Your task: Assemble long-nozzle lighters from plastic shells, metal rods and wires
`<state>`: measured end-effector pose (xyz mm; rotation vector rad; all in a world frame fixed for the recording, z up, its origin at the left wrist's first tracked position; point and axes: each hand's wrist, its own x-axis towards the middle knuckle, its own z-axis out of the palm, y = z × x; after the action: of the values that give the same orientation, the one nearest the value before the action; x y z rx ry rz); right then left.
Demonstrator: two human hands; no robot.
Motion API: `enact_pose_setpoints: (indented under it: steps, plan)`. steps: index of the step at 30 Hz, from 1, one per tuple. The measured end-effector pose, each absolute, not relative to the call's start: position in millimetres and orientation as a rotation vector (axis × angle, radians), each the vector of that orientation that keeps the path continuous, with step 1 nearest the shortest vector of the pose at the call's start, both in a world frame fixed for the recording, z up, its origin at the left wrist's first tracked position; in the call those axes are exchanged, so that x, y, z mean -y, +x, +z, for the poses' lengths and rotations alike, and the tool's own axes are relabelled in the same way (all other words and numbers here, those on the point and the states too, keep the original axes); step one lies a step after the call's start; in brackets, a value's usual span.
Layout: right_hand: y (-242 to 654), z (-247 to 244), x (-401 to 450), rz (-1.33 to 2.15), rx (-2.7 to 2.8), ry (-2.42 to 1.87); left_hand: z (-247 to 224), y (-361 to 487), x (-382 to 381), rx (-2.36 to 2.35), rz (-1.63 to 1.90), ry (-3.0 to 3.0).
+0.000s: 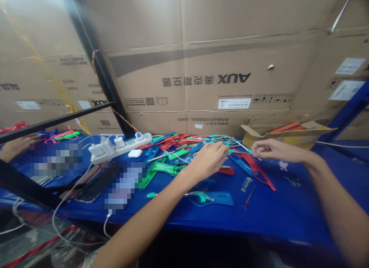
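Observation:
My left hand (210, 158) is over the pile of colored plastic parts, its fingers curled round something I cannot make out. To its right, my right hand (266, 149) has its fingers closed beside a metal rod (240, 144) with a teal end; what it grips is hidden. Below the hands, a red part (256, 168) lies across a blue one. Nearer the front edge lies a clear blue handle piece (223, 198) with a teal part and a rod. A small transparent cylinder (246, 184) and a thin red-handled screwdriver (246, 203) rest to its right.
A power strip (129, 145) with plugs, a white earbud case (135, 153) and phones (125, 187) with a cable lie left. An open cardboard box (288, 139) stands behind my right hand. Another person's hand (24, 145) is at far left, beyond a black post.

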<state>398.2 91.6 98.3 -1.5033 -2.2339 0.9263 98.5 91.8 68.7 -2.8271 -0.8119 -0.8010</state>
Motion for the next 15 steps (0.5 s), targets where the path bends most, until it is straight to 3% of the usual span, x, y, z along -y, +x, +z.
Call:
enact_pose_setpoints:
  steps: [8,15]
  plan:
    - [336,87,-86,1.1,2.086,-1.149,68,98,-99,1.129,-1.292,-2.805]
    - [323,80,-89,1.034,1.923,-1.059,58,98,-107,1.205,-1.399,-2.872]
